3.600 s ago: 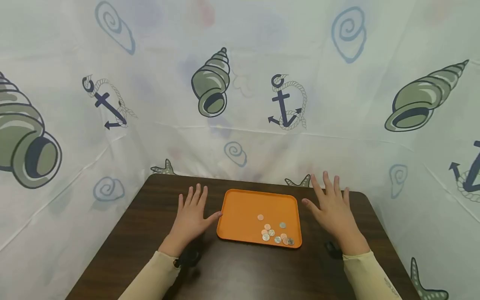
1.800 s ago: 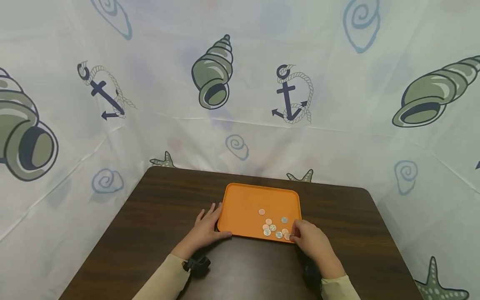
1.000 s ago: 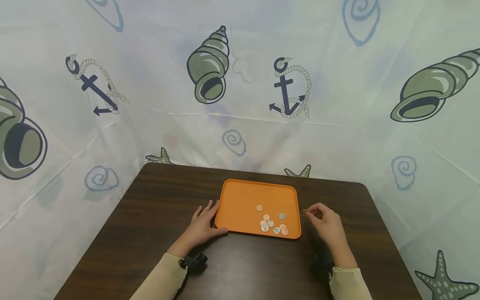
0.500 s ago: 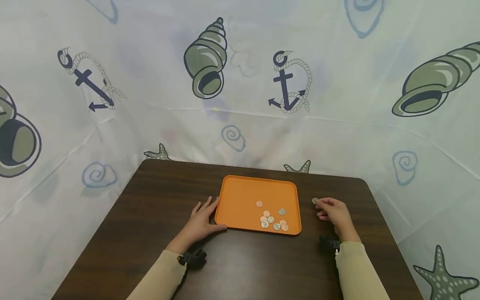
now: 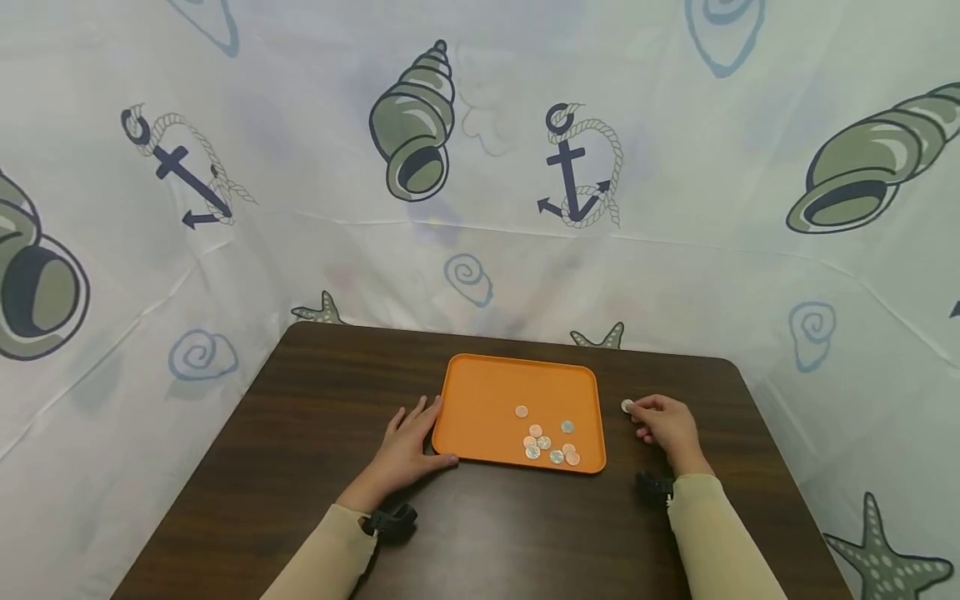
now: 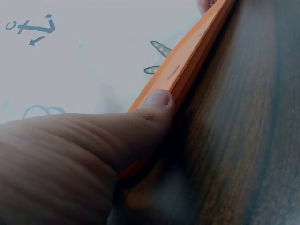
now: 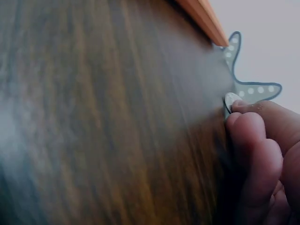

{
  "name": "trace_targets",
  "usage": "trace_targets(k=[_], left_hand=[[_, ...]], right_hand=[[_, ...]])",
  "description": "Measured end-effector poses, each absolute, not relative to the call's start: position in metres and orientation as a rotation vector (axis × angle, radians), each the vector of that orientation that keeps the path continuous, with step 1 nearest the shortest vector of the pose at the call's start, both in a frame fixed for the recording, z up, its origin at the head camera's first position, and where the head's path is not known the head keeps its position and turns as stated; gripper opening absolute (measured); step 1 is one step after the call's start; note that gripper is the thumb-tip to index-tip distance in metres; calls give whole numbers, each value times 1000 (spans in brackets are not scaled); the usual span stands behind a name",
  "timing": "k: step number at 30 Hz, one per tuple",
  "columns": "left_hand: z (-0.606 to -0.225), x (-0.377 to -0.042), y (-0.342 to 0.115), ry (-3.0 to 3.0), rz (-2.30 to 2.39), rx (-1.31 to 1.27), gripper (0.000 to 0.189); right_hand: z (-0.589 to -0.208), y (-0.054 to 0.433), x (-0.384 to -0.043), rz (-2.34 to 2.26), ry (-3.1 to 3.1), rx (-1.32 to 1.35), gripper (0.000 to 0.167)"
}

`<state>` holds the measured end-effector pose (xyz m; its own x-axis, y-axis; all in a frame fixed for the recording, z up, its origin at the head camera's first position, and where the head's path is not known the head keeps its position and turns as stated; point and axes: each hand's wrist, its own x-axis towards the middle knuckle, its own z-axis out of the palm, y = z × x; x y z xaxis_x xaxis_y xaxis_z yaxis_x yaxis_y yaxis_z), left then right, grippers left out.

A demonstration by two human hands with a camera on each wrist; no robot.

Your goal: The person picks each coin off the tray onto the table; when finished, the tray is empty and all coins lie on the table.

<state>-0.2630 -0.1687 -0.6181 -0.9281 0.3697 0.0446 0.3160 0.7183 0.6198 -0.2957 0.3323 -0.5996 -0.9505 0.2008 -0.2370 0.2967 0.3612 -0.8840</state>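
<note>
One rectangular orange low-rimmed tray [image 5: 480, 392], flat on a dark-brown wood-grained table [image 5: 322, 375]. Upon it, I count nine small round metal coins [image 5: 543, 442], silvery and coppery, mostly toward the near right corner. One left hand [image 5: 403, 454], fingers spread and uncurled, touching the tray's left side, thumb at the near rim. One right hand [image 5: 670, 427], pinching a single round silvery metal coin [image 5: 626, 406] off the tray's right side; whether this touches the tabletop, I cannot tell.
</note>
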Motion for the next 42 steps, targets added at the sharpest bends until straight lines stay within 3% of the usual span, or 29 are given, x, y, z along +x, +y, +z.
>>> trace_targets(k=[20,26,33,42], left_hand=[[-609,-268,-175,2797,1034,543,112],[-613,-267,-174,2803,995,519,114],[-615,-266,-169,2839,988,533,114],[-616,-266,-163,2863,966,545,115]], right_hand=[[-604,327,-310,-1690,2549,417,33],[-597,335,-309,-1669,2442,313,41],[-593,345,-296,-1721,2317,251,52],[-574,315,-268,-1765,2303,152,42]])
